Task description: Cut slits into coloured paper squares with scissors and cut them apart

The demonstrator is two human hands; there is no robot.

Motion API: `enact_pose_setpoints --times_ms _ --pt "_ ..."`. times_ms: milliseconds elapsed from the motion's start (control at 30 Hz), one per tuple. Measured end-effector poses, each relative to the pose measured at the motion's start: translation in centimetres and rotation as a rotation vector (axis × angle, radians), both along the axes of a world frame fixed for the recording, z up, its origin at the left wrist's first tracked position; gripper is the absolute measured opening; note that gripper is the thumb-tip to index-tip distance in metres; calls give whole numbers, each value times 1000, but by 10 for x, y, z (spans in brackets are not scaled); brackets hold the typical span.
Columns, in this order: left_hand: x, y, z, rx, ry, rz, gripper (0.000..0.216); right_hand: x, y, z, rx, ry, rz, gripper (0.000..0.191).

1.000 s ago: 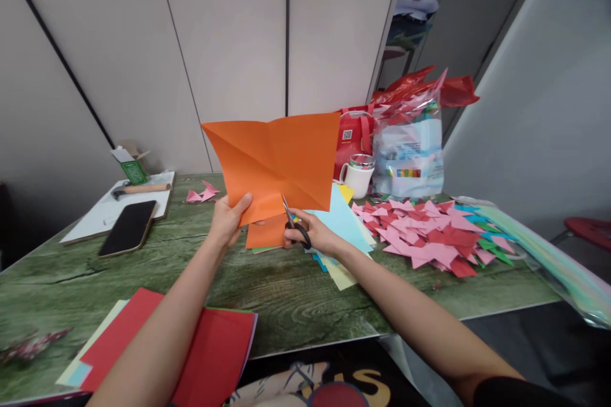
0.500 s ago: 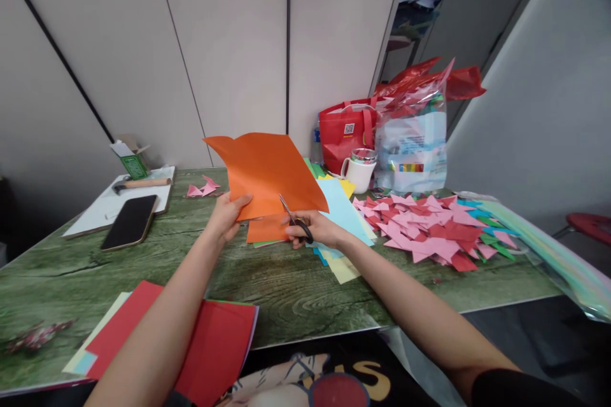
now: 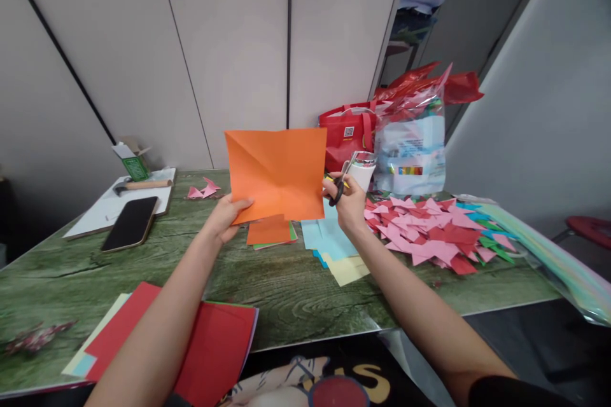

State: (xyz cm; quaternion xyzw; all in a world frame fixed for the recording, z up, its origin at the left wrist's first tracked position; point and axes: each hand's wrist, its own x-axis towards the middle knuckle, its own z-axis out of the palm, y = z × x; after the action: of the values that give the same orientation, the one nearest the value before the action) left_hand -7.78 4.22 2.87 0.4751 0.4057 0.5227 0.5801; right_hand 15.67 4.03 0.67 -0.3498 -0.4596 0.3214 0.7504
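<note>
An orange sheet of paper (image 3: pixel 279 172) with crease lines stands raised above the table, its lower left corner pinched by my left hand (image 3: pixel 226 216). My right hand (image 3: pixel 347 197), at the sheet's right edge, is closed around black-handled scissors (image 3: pixel 338 192) whose blades point upward. Just under the sheet's lower edge lies a smaller orange piece of paper (image 3: pixel 267 233) on other coloured pieces. Light blue paper (image 3: pixel 329 235) and pale yellow paper (image 3: pixel 348 269) are on the table below my right hand.
Pink and red paper stars (image 3: pixel 424 229) are heaped on the right. Red sheets (image 3: pixel 219 343) lie near the front edge under my left forearm. At left are a phone (image 3: pixel 130 224) and a hammer (image 3: pixel 143 185). A white mug (image 3: pixel 361 172) and red bag (image 3: pixel 341 133) stand behind.
My right hand with the scissors has moved up and right, away from the sheet's lower edge. The orange sheet has turned to face me more squarely and stands more upright.
</note>
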Motion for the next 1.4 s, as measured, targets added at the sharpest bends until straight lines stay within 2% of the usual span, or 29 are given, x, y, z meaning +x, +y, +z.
enact_pose_setpoints --times_ms 33,100,233,367,433,600,800,900,1033,1133,1200,1267,1300,1333,1400 --pt "0 -1 0 10 3 -15 22 2 4 -3 4 17 -110 35" --pt "1 -2 0 22 -9 -45 25 7 10 -8 -38 48 -164 40" --pt "1 -4 -1 5 16 -139 29 13 15 -14 -201 103 54 46" --pt "-4 -4 -1 15 65 -221 30 12 12 -13 -144 74 109 43" --pt "-6 -3 0 9 53 -200 30 12 10 -11 -106 51 116 39" --pt "-9 2 -1 -16 -13 -50 29 10 6 -8 -69 -21 177 33" --pt "-6 4 -1 -19 -38 -7 25 7 7 -11 -237 118 149 38" --pt "-5 3 0 -35 -43 -11 27 7 9 -13 -248 92 129 38" --pt "-2 2 -2 45 -33 1 33 11 8 -9 -157 -34 11 35" --pt "1 3 -5 125 -9 56 35 12 2 0 43 -110 -219 30" --pt "3 4 -7 167 7 121 36 9 -4 7 149 -120 -306 28" --pt "3 6 -7 209 12 180 35 4 -11 12 172 -126 -246 26" --pt "3 7 -8 228 8 199 34 2 -14 14 151 -137 -146 25" --pt "3 7 -8 246 -2 212 32 -1 -17 15 104 -159 3 25" --pt "2 8 -7 272 -33 224 30 -6 -22 14 -40 -244 393 30"
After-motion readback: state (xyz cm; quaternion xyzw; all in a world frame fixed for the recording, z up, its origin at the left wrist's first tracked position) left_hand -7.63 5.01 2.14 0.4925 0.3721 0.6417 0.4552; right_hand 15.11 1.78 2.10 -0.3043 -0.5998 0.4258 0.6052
